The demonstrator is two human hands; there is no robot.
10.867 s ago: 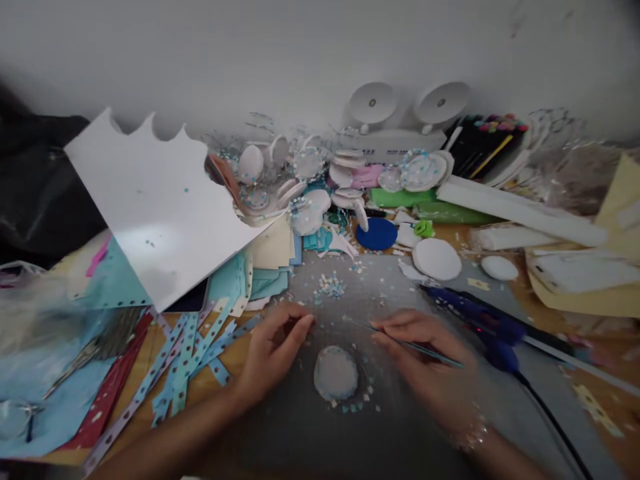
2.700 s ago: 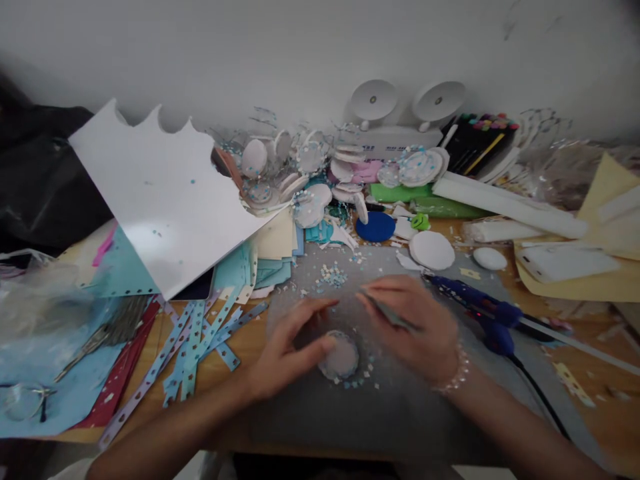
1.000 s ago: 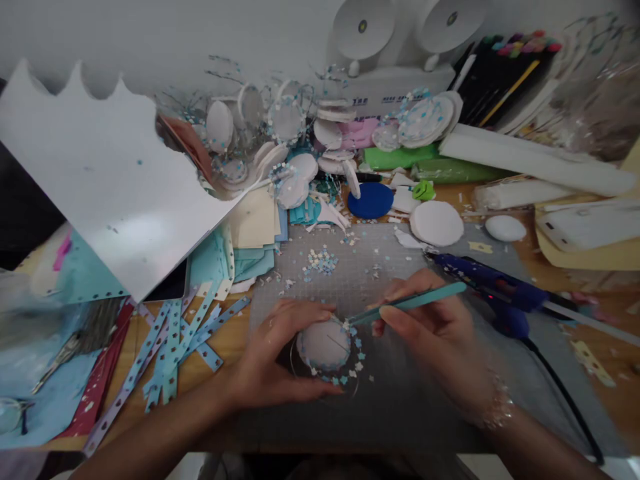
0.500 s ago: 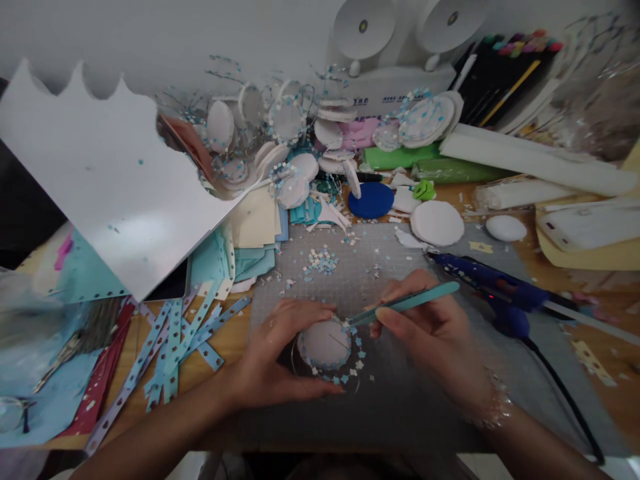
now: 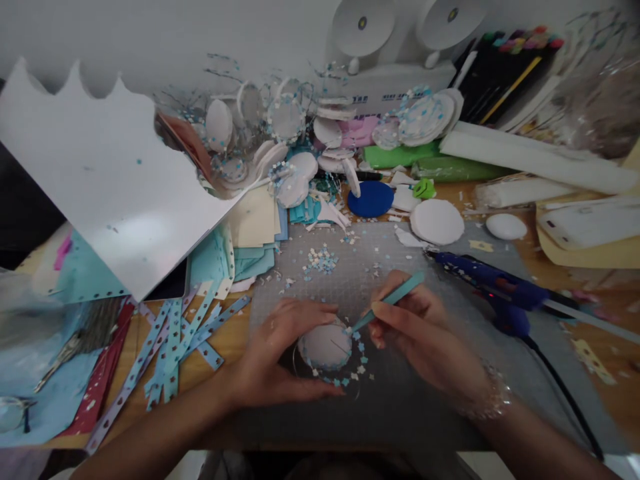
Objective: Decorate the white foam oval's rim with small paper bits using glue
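Between the thumb and fingers of my left hand [image 5: 283, 357] is a small round white disc [image 5: 326, 345], ringed by thin wire with tiny blue and white paper flowers [image 5: 361, 360]. The hand curves around the disc's left side and steadies it on the mat. My right hand [image 5: 415, 327] pinches teal tweezers [image 5: 395, 298]; their tips reach the flowers at the disc's upper right edge. Whether the tips grip a flower is too small to tell. A pile of loose paper flowers [image 5: 323, 260] lies just beyond my hands on the grey cutting mat [image 5: 400, 413].
A blue glue gun [image 5: 487, 280] with a red light lies to the right, its cord trailing forward. Punched paper strips [image 5: 173, 347] are on the left, below a large white sheet [image 5: 100, 180]. Decorated discs [image 5: 286, 117] crowd the back beside a blue oval [image 5: 371, 199].
The tweezers have turned to a steeper angle, and my right hand has shifted slightly left with them. My left hand and the disc stay almost in place.
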